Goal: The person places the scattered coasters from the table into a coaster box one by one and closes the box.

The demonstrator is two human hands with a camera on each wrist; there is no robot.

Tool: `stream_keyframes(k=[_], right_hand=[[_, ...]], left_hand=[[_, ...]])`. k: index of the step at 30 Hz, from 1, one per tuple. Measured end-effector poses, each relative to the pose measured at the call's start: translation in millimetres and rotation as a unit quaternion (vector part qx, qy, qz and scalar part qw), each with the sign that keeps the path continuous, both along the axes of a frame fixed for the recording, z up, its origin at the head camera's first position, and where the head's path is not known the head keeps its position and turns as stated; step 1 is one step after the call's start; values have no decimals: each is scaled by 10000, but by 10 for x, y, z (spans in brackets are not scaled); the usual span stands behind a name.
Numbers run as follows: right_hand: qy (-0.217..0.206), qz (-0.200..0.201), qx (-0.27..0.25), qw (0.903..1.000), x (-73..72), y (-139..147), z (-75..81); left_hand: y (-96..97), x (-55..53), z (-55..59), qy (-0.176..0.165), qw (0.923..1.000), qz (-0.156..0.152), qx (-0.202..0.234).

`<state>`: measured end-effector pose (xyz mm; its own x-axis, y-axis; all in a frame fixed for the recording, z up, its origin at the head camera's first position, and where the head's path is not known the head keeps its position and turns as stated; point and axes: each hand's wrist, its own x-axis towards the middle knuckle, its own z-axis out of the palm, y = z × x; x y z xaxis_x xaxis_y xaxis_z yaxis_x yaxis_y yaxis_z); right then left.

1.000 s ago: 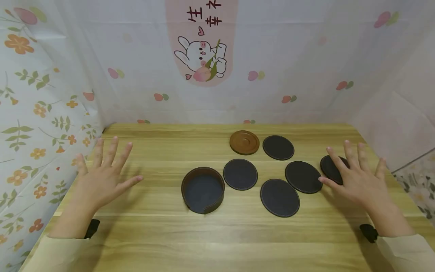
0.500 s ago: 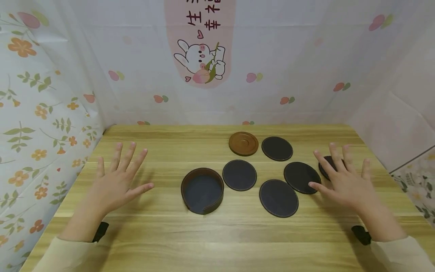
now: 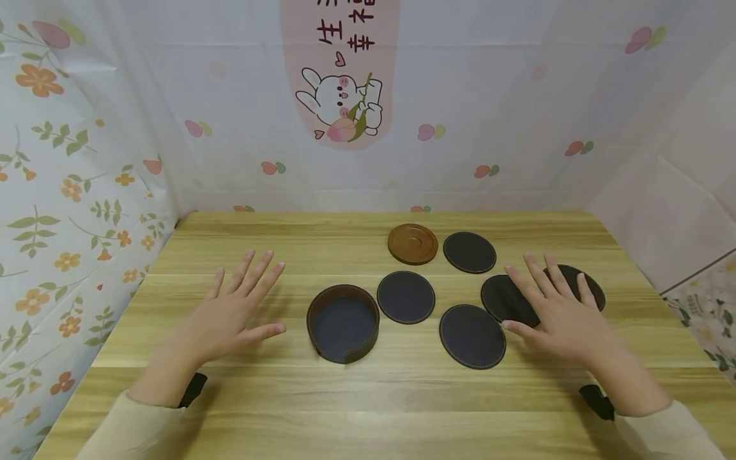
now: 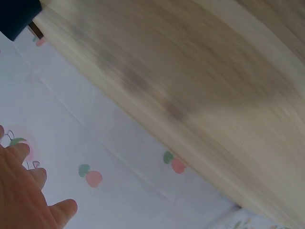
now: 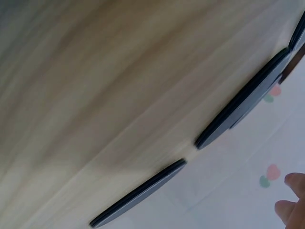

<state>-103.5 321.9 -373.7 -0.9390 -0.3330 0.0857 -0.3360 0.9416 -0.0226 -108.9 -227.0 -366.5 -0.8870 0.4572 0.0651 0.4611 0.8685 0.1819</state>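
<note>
My left hand (image 3: 227,322) is spread above the table, to the left of a round dark-brown coaster holder (image 3: 343,354) with a notch in its near rim. Over on the right my right hand (image 3: 566,322) hovers with fingers apart. It partly covers a black round coaster (image 3: 499,295) and another black coaster (image 3: 592,291) behind it. More black coasters lie flat: one beside the holder (image 3: 406,297), one nearer to me (image 3: 473,337), one at the back (image 3: 469,252). A brown round coaster with ringed grooves (image 3: 413,244) sits left of that. Neither hand holds anything.
The wood-grain table (image 3: 322,415) ends at a pale printed cloth (image 3: 489,96) hanging behind it. A floral cloth (image 3: 63,223) hangs along the left side. In the right wrist view, coasters (image 5: 138,194) show edge-on on the tabletop.
Both hands have moved inward over the table, the left hand rightward towards the holder and the right hand leftward over the black coasters. The coasters and the holder have stayed put.
</note>
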Motion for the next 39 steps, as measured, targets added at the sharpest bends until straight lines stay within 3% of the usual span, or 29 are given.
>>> stream_keyframes(k=[14, 24, 39], right_hand=[[-608, 452, -128, 9970, 3, -246, -31], [-940, 742, -74, 9928, -11, -361, -35], [-1259, 1359, -54, 9827, -17, -472, -80]], left_hand=[[247, -65, -22, -100, 9984, -558, 31], [383, -112, -69, -151, 9934, -1062, 409], [446, -98, -110, -563, 9895, -1187, 604]])
